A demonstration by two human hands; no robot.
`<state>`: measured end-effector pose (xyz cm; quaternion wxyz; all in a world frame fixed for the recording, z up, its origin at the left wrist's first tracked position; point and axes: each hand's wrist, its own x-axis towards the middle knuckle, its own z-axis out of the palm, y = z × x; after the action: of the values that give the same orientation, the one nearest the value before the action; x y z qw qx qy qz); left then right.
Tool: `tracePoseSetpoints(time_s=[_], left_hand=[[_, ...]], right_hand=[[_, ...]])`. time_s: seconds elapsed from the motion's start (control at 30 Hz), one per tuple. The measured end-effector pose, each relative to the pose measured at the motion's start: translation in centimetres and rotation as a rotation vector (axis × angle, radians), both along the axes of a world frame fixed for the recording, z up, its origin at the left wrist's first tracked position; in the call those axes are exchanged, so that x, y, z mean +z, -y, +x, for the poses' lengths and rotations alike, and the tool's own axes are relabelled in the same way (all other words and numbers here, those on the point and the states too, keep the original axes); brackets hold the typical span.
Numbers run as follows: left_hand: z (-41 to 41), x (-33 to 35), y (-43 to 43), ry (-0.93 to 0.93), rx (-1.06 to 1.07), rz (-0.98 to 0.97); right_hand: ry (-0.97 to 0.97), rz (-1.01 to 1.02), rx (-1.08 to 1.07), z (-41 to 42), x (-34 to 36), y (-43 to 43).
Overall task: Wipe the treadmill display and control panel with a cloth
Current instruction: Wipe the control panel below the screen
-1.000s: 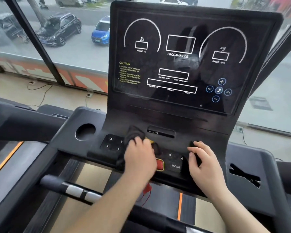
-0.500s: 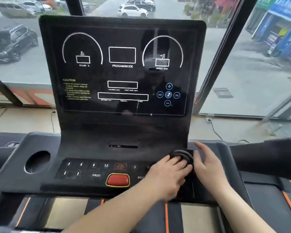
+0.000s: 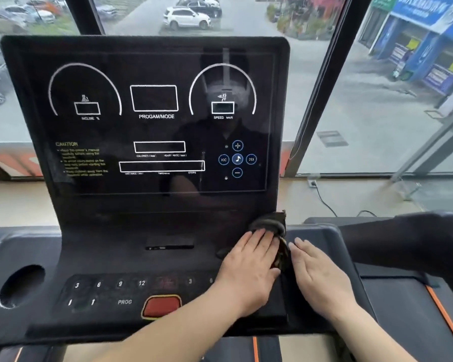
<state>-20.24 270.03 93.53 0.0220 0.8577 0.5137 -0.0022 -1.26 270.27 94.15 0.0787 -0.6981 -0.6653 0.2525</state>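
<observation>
Both hands lie at the right end of the treadmill's control panel (image 3: 110, 292), and the cloth (image 3: 268, 225) is there with them. The left hand (image 3: 246, 273) presses flat on it with straight fingers. Most of the dark, bunched fabric shows just past the fingertips, against the lower right corner of the display (image 3: 154, 113) housing, and a fold trails down into the gap between the hands. The right hand (image 3: 322, 278) rests spread and flat on the console just beside that fold and holds nothing; whether it touches the fabric I cannot tell. From the cloth, the glass rises up and away and the numbered keys run off to the left, so the long axis of both surfaces lies left to right. The left hand, being on the cloth, is probably the one to carry any next sweep leftward or upward. A stroke along the keys would pass close to the red button (image 3: 161, 305), which likely calls for light pressure there.
</observation>
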Motion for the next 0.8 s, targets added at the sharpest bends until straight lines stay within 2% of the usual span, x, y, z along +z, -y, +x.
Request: tracePoseSetpoints(time_s=[0.1, 0.17, 0.27, 0.37, 0.5, 0.53, 0.6, 0.67, 0.8], left_hand=[[-0.6, 3.2, -3.6, -0.113, -0.015, 0.130], [-1.2, 5.4, -6.5, -0.065, 0.093, 0.266], [-1.9, 7.0, -8.1, 0.047, 0.161, 0.324], [-1.8, 4.9, -5.8, 0.130, 0.129, 0.269], [-2.8, 0.8, -1.5, 0.018, -0.017, 0.089], [-3.2, 0.7, -1.3, -0.029, -0.055, 0.061], [-3.9, 1.9, -2.0, -0.095, -0.080, 0.138], [-4.7, 3.9, -3.4, -0.071, -0.021, 0.260], [-6.6, 5.8, -4.8, 0.003, -0.028, 0.359]], right_hand=[[0.043, 0.007, -0.007, 0.0, 0.3, -0.1], [0.030, 0.006, -0.011, 0.1, 0.6, -0.7], [0.023, -0.009, 0.005, 0.2, 0.4, -1.0], [-0.007, -0.003, -0.030, 0.2, 0.1, -0.9], [-0.016, -0.008, -0.023, -0.1, 0.4, -1.1], [-0.035, -0.019, -0.033, -0.3, 0.8, -1.2], [-0.156, -0.015, -0.102, -0.9, 2.0, -1.1], [-0.288, 0.019, -0.191, -1.8, 3.3, -0.6], [-0.372, 0.178, -0.248, -5.0, 5.2, 0.0]])
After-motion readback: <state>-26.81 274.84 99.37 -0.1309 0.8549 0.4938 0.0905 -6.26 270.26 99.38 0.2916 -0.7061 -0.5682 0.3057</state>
